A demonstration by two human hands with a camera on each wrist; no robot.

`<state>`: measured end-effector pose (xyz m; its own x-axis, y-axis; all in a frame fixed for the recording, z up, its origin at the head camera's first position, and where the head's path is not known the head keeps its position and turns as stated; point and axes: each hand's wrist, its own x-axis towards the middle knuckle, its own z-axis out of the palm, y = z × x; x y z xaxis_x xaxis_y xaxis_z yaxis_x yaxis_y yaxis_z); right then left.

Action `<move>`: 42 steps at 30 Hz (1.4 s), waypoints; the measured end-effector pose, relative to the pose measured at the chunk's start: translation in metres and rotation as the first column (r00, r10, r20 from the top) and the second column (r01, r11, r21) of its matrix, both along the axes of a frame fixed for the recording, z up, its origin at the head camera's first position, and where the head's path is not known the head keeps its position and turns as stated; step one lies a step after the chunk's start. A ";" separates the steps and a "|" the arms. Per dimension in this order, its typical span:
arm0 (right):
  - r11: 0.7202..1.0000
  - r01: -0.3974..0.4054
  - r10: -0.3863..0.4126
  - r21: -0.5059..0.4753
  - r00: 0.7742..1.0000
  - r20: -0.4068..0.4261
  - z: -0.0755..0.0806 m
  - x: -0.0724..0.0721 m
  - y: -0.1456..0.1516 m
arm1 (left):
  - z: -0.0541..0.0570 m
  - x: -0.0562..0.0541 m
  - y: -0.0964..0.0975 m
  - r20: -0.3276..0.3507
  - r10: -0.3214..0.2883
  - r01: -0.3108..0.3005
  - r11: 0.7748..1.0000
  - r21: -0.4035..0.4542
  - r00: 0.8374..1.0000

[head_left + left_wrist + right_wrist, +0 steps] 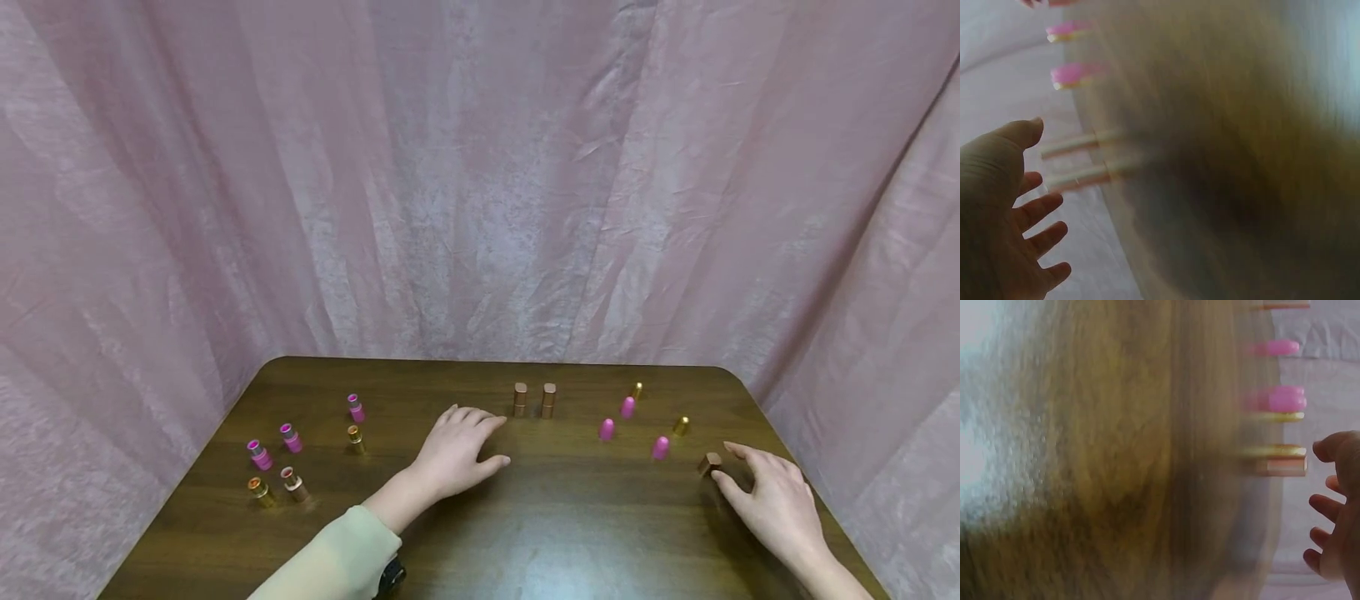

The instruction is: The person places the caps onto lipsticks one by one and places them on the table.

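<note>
My left hand (461,454) hovers palm down around the middle of the table, its fingers spread and holding nothing. Just beyond it, to the right, two brown lipsticks (520,400) stand upright side by side; blurred, they also show in the left wrist view (1075,178). Over at the right edge, my right hand (772,504) is beside a brown lipstick cap (709,464). Thumb and index finger are parted near that cap. In the right wrist view the brown cap (1285,467) appears clear of the loosely bent fingers (1325,506).
On the left stand uncapped lipstick tubes: three pink (291,438), two gold (356,439) and one brown (294,483). Three pink caps (607,429) and two gold caps (681,426) stand on the right. A pink curtain (480,183) hangs behind the wooden table (570,517).
</note>
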<state>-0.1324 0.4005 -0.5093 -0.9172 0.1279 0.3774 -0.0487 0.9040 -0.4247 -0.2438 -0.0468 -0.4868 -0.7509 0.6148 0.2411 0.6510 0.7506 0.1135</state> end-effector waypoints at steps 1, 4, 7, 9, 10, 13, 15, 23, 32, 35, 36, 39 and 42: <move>1.000 0.007 -0.007 -0.001 1.000 0.021 -0.002 -0.001 0.002 | 0.001 0.005 0.002 -0.003 -0.014 0.014 1.000 -0.004 1.000; 1.000 0.021 -0.019 -0.018 0.995 0.098 -0.007 -0.004 0.007 | 0.002 0.021 0.010 -0.010 -0.054 0.054 0.998 -0.012 0.998; 0.999 0.030 -0.024 -0.040 0.988 0.156 -0.011 -0.007 0.009 | 0.002 0.035 0.019 -0.026 -0.108 0.108 0.994 -0.020 0.994; 0.998 0.039 -0.030 -0.052 0.986 0.166 -0.013 -0.009 0.008 | 0.001 0.043 0.025 -0.040 -0.145 0.144 0.989 -0.028 0.989; 0.997 0.043 -0.033 -0.059 0.985 0.168 -0.014 -0.010 0.007 | 0.001 0.046 0.028 -0.042 -0.161 0.160 0.987 -0.032 0.986; 0.996 0.058 -0.047 -0.064 0.986 0.162 -0.016 -0.013 0.005 | -0.001 0.053 0.033 -0.042 -0.192 0.190 0.981 -0.044 0.981; 0.996 0.063 -0.051 -0.065 0.985 0.166 -0.017 -0.015 0.003 | -0.003 0.056 0.035 -0.045 -0.197 0.195 0.979 -0.054 0.979; 0.995 0.088 -0.077 -0.047 0.979 0.191 -0.016 -0.017 -0.002 | -0.011 0.062 0.038 -0.039 -0.193 0.190 0.979 -0.074 0.980; 0.989 0.137 -0.121 -0.061 0.969 0.216 -0.017 -0.016 0.003 | -0.017 0.067 0.040 -0.097 -0.214 0.200 0.971 -0.132 0.972; 0.987 0.148 -0.129 -0.067 0.964 0.231 -0.016 -0.018 0.004 | -0.017 0.068 0.037 -0.105 -0.211 0.195 0.970 -0.142 0.972; 0.986 0.151 -0.131 -0.069 0.963 0.236 -0.016 -0.019 0.005 | -0.017 0.068 0.036 -0.103 -0.209 0.194 0.971 -0.141 0.972; 0.985 0.157 -0.135 -0.072 0.961 0.241 -0.014 -0.021 0.006 | -0.017 0.067 0.033 -0.097 -0.203 0.189 0.972 -0.138 0.974; 0.985 0.151 -0.127 -0.084 0.962 0.240 -0.013 -0.022 0.006 | -0.018 0.066 0.029 -0.096 -0.190 0.176 0.974 -0.142 0.977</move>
<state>-0.1547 0.4060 -0.5224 -0.9485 0.2869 0.1339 0.1858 0.8468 -0.4984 -0.1776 -0.0179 -0.5052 -0.5965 0.7713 0.2221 0.7817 0.6210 -0.0573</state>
